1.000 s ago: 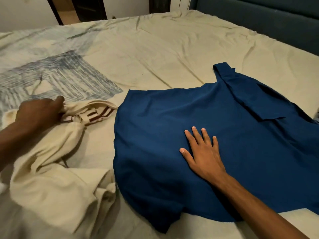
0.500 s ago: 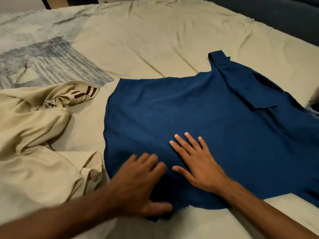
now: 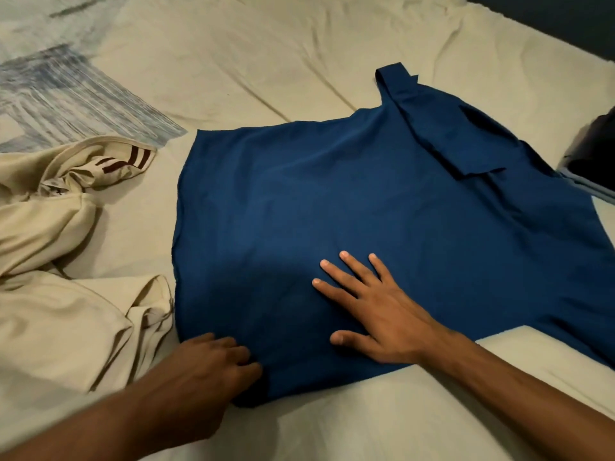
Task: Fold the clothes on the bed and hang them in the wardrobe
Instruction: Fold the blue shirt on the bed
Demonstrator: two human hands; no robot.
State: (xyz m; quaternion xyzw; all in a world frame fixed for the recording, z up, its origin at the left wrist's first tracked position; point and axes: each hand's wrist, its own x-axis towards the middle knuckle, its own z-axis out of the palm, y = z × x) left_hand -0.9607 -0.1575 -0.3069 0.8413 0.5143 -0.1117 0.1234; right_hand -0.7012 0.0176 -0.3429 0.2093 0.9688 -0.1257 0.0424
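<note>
Flat on the cream-sheeted bed [image 3: 299,61] lies the deep-blue garment [image 3: 349,211], smooth but for one folded flap, with the right hand [image 3: 376,311] pressing it, fingers spread straight, and the left hand [image 3: 206,371] curled on its near hem, beside a crumpled cream garment [image 3: 66,261].

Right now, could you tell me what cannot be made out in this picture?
- Head view: the blue garment runs off the right edge.
- The dark object at the right edge is cut off, unidentifiable.
- The left hand fingertips are blurred; a grip on the hem is unclear.
- The cream garment is crumpled, its type hidden.
</note>
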